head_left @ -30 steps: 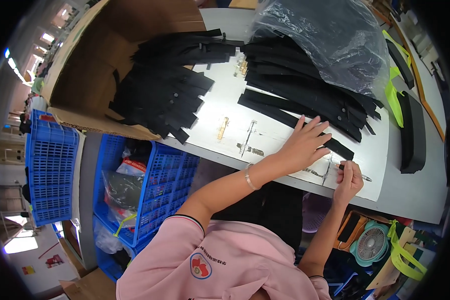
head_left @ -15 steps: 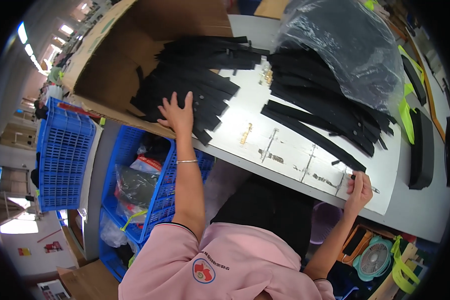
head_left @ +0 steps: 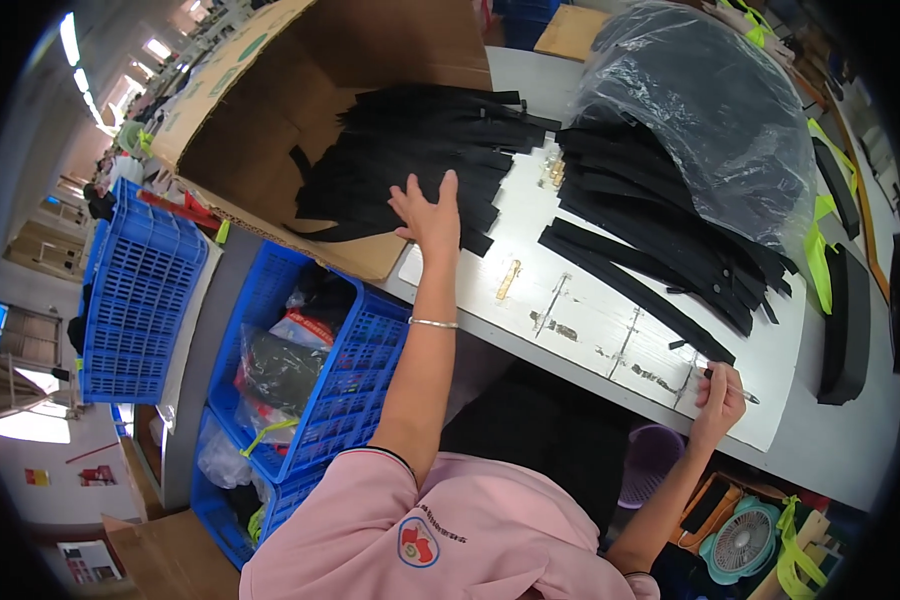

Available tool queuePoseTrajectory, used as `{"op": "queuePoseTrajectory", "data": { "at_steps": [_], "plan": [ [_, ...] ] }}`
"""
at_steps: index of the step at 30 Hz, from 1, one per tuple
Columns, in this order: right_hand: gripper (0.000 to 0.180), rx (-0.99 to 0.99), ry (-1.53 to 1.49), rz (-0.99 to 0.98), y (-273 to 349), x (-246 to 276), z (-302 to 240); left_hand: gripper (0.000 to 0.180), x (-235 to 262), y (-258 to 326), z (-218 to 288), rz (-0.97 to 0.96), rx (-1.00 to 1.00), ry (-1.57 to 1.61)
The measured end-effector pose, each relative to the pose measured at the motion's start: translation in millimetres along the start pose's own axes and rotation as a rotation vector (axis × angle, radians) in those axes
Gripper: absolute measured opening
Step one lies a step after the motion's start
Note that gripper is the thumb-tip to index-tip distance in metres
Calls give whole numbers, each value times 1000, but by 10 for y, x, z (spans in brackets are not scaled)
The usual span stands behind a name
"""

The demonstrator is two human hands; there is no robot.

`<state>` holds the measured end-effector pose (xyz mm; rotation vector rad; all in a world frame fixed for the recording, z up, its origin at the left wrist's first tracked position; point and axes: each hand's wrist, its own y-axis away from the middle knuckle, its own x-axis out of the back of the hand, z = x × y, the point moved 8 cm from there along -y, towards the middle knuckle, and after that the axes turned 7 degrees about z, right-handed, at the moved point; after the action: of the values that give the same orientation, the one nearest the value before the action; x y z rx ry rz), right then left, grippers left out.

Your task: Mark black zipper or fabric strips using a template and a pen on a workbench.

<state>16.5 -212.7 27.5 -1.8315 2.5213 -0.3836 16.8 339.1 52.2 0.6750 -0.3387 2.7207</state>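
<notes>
My left hand (head_left: 430,215), fingers spread, lies on the near edge of a pile of flat black fabric strips (head_left: 395,150). That pile spills from an open cardboard box (head_left: 260,150) onto a white board (head_left: 580,285). My right hand (head_left: 722,402) is closed around a slim pen (head_left: 752,399) at the board's near right. Close to its fingertips ends a single black strip (head_left: 642,290), lying slantwise over the board. Behind that strip spreads a second heap of black strips (head_left: 660,205), some with small round grey spots.
A clear plastic bag (head_left: 700,110) of dark material covers part of the right heap. Blue crates (head_left: 315,400) holding bagged goods stand left of the table. Below the table are a purple basket (head_left: 650,465) and a turquoise fan (head_left: 742,540). Black blocks (head_left: 845,325) lie at the right.
My left hand has slid right over the strips toward their near edge, and the left pile's strips have shifted. My right hand keeps its place with the pen. The view has shifted slightly.
</notes>
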Motion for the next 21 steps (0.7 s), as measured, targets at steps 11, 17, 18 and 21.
{"op": "queuePoseTrajectory", "data": {
  "at_steps": [11,17,18,21],
  "plan": [
    [17,-50,-29,-8,0,-23,-16,63,-131,-577,12,-141,-434,-459],
    [18,-29,-7,25,6,2,-49,57,-35,-340,-67,-48,-501,-453],
    [18,-34,0,28,5,6,-48,57,13,-290,-84,-48,-514,-442],
    [17,-44,1,35,6,7,-43,55,119,-171,-140,-54,-526,-450]
  ]
}}
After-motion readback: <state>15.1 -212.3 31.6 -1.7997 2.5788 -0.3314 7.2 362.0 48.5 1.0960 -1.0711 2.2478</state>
